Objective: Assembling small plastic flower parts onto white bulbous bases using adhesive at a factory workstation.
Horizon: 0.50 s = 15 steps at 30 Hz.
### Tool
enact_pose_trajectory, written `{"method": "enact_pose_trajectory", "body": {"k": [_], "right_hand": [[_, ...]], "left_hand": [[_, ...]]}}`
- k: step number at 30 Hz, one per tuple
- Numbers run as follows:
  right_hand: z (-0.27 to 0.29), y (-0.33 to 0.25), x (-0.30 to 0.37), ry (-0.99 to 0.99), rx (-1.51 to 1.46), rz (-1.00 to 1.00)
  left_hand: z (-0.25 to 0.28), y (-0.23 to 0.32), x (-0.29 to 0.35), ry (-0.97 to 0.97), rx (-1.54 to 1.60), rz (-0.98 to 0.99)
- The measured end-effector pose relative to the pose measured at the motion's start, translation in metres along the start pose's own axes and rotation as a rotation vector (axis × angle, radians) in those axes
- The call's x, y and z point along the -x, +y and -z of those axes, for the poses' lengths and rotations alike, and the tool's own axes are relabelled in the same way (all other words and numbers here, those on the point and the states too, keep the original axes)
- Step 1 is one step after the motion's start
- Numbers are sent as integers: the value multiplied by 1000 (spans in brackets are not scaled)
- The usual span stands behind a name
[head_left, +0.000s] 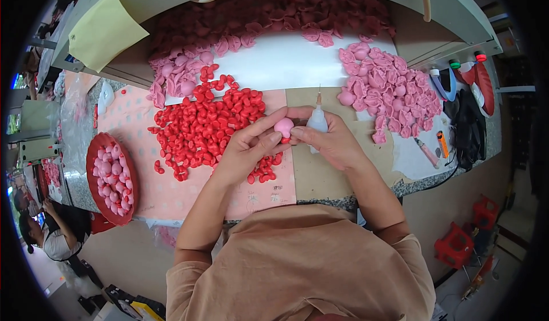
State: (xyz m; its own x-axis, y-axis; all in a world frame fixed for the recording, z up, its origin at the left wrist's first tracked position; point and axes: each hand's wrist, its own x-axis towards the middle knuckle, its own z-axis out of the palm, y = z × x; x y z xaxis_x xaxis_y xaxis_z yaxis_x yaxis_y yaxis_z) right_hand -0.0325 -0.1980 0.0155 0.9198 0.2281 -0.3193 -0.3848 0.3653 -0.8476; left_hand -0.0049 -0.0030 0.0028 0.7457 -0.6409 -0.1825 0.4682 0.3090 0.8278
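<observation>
While the left hand (247,148) pinches a smooth pink rounded piece (283,127) between its thumb and fingers, the right hand (338,142) brings its own thumb against that piece's right side and also clasps a translucent white squeeze bottle (317,124), whose thin needle points toward the far side of the bench. A small glossy red part (285,140) shows at the underside of the pink piece, which sits between both hands, in front of the person's chest. Just left of it spreads a heap of glossy red lobed pieces (200,128) on a pale pink spotted cloth (163,201); a flat brown sheet (320,185) lies below the right hand. Farther left, a red oval tray (103,138) holds pink rounded pieces with red bits among them. Off to the right gathers a pile of ruffled pink petal-like pieces (394,95), and a larger mass of similar pieces (274,15) fills the shaded back.
</observation>
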Motion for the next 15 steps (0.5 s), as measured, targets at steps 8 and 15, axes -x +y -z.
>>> {"method": "enact_pose_trajectory", "body": {"k": [8, 15], "right_hand": [[-3, -3, 2, -7, -41, -3], [-3, -2, 1, -10, -36, -3]], "left_hand": [[-1, -2, -1, 4, 16, -11], [0, -2, -1, 5, 3, -14]]}}
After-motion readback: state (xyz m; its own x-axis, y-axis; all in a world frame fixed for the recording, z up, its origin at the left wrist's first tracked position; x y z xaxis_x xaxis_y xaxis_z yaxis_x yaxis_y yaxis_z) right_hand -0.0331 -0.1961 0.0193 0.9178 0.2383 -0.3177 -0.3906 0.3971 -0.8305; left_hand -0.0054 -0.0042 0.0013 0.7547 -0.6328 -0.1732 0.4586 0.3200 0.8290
